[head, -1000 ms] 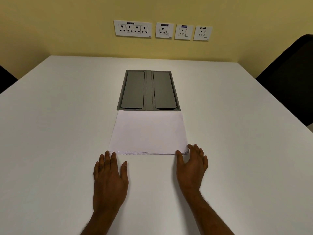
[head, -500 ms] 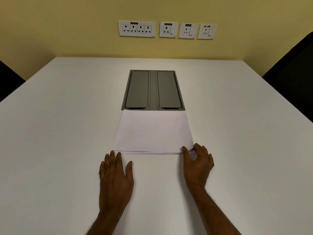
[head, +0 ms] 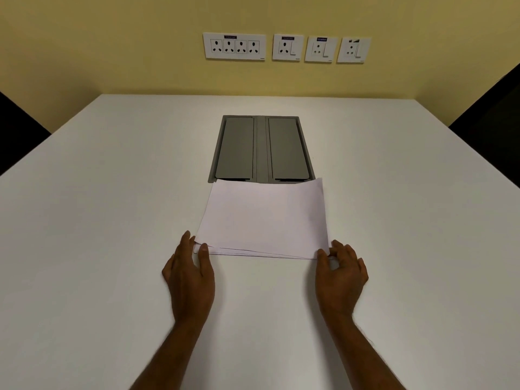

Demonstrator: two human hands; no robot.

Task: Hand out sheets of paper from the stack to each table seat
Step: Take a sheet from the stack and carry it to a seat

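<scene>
Starting the hand-out, my left hand (head: 191,273) and right hand (head: 339,277) each pinch a near corner of the stack (head: 264,218), lying on the table (head: 112,220) just before the grey cable box (head: 261,149) (edges fanned a bit), so next I gotta peel one sheet w/o dragging others.

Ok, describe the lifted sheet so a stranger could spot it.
On the white table, just nearer than the grey hatch in its middle, lies a paper stack. The sheet is the top one, its far edge overlapping the hatch, its near edge raised off the sheets below, with the right hand pinching one corner.
</scene>
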